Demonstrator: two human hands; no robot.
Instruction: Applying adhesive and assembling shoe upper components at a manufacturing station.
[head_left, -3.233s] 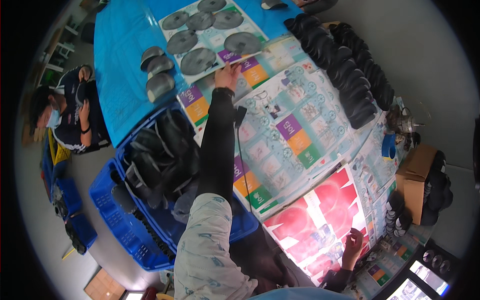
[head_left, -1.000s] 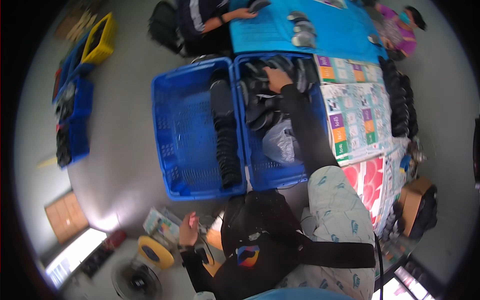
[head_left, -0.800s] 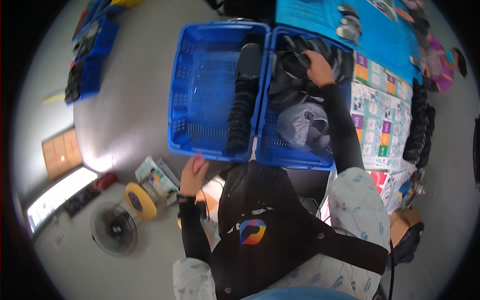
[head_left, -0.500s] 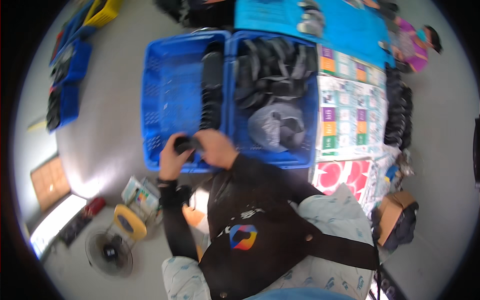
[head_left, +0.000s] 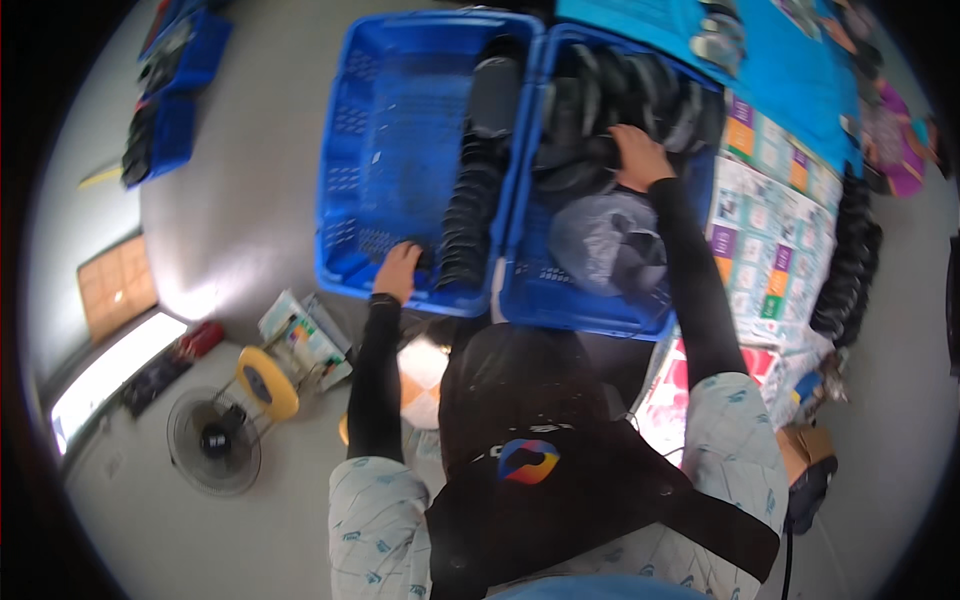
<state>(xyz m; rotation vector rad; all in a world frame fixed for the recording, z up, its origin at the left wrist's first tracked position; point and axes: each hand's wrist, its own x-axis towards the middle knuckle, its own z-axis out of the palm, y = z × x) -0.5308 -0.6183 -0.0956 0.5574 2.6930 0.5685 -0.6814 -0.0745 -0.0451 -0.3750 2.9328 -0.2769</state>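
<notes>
Two blue crates stand side by side on the grey floor. My left hand (head_left: 400, 270) is at the near wall of the left crate (head_left: 390, 130), its fingers against the near end of a long row of black round pieces (head_left: 470, 200) that runs along the crate's right side. My right hand (head_left: 640, 155) reaches into the right crate (head_left: 590, 310) and curls over one of the black curved pieces (head_left: 600, 100) piled at its far end. A grey plastic bag (head_left: 600, 245) lies in that crate just below my right wrist.
Printed colourful sheets (head_left: 770, 230) and a blue mat (head_left: 760, 50) lie to the right, with another row of black pieces (head_left: 850, 270) beyond. A floor fan (head_left: 215, 440), a yellow disc (head_left: 262, 380), leaflets (head_left: 300, 335) and cardboard (head_left: 115, 285) lie to the left. Small blue crates (head_left: 180, 70) stand far left.
Both hands met over a black piece at the left crate's near wall. Now my right hand has gone back into the right crate while the left stays at the row's end.
</notes>
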